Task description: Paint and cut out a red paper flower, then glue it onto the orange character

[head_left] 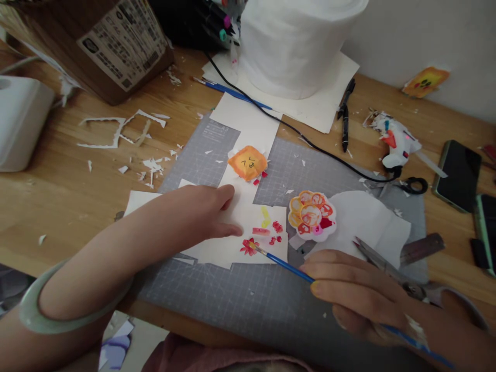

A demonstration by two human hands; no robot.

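Observation:
My right hand grips a blue paintbrush. The brush's yellowish tip touches a red painted flower on white paper. Red blots and a yellow smear lie beside that flower. My left hand rests on the paper, thumb and forefinger apart, with nothing seen between them; its other fingers are hidden. Right of the painted paper lies a flower cutout in orange, yellow and red. Above my left hand sits an orange diamond-shaped piece with a drawn face. Scissors lie partly behind my right hand.
A grey cutting mat lies under the papers. Around it are a white paper roll, a brown box, a white glue gun with a black cord, a phone, pens and paper scraps.

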